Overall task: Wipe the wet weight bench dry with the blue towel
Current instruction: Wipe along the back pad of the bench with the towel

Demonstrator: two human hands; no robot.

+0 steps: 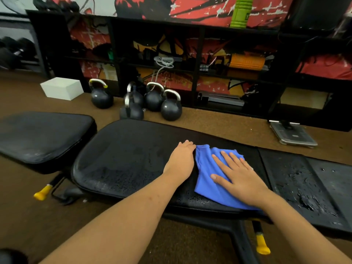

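A black padded weight bench (125, 159) runs across the middle of the view, its surface beaded with water. More droplets lie on the pad section at the right (297, 180). The blue towel (206, 168) lies spread on the bench pad. My right hand (238, 176) presses flat on the towel with fingers straight and spread. My left hand (182, 159) rests flat on the bare pad, touching the towel's left edge.
A second black bench pad (42, 136) sits at the left. Several black kettlebells (152, 101) stand on the brown floor behind the bench, beside a white block (62, 88). A black shelf unit (200, 60) lines the wall. A scale (293, 135) lies at right.
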